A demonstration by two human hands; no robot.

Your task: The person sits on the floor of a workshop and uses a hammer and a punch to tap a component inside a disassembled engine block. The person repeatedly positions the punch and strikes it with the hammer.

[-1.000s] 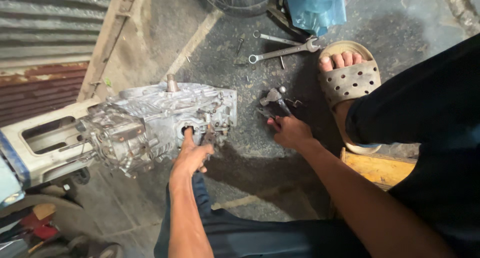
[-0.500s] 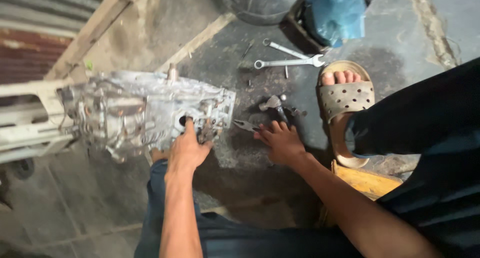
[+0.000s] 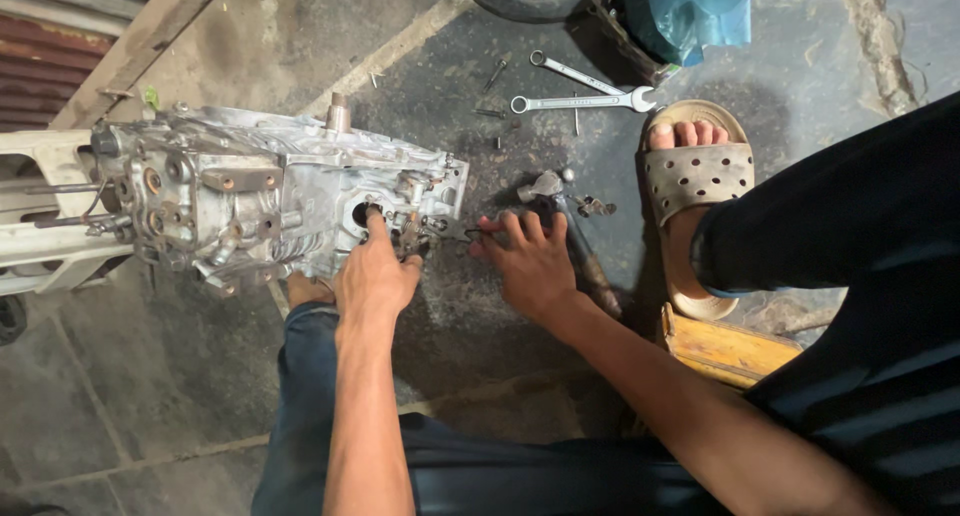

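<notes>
- Left hand [image 3: 375, 276] resting against the near end of a grey metal engine case [image 3: 280, 201], fingers spread, index fingertip at a round hole in the case face; nothing gripped.
- Right hand [image 3: 530, 261] just right of the left one, palm down on the floor [image 3: 200, 396], fingers fanned wide over small dark metal parts [image 3: 450, 238] lying between the two hands; cannot tell whether a part is pinched under the fingertips.
- Engine case lying on its side on the floor, reaching away to the left of the left hand, with a short stub sticking up from its far edge.
- Hammer [image 3: 560, 211] lying partly under the right hand, head just beyond the fingertips, handle running back along the wrist.
- Two spanners [image 3: 585, 91] on the floor well beyond the right hand, crossing at one end, loose bolts scattered near them.
- Foot in a perforated tan sandal [image 3: 695, 176] just right of the right hand.
- Blue plastic bag [image 3: 690, 11] far beyond the right hand, next to a dark tyre edge.
- Yellow wooden block [image 3: 725, 346] beside the right forearm.
</notes>
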